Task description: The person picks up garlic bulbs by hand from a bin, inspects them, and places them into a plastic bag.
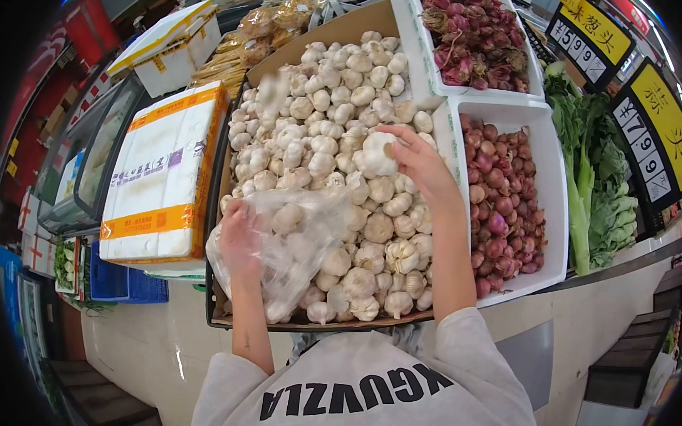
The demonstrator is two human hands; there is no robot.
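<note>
A large cardboard bin of garlic bulbs (316, 96) fills the middle of the head view. In my right hand (417, 161) is a white garlic bulb (376, 155), gripped by the fingers from its right side above the pile. My left hand (241, 235) is at the left of the bin, inside or behind a clear plastic bag (301, 246) with its fingers curled on the film. The bag spreads rightward over the lower garlic, and bulbs show through it.
White foam boxes of shallots (503, 206) and red onions (477, 39) adjoin the bin's right side, with leafy greens (590, 172) and price signs (660, 129) beyond. A taped foam box (162, 174) stands at the left, above a blue crate (133, 275).
</note>
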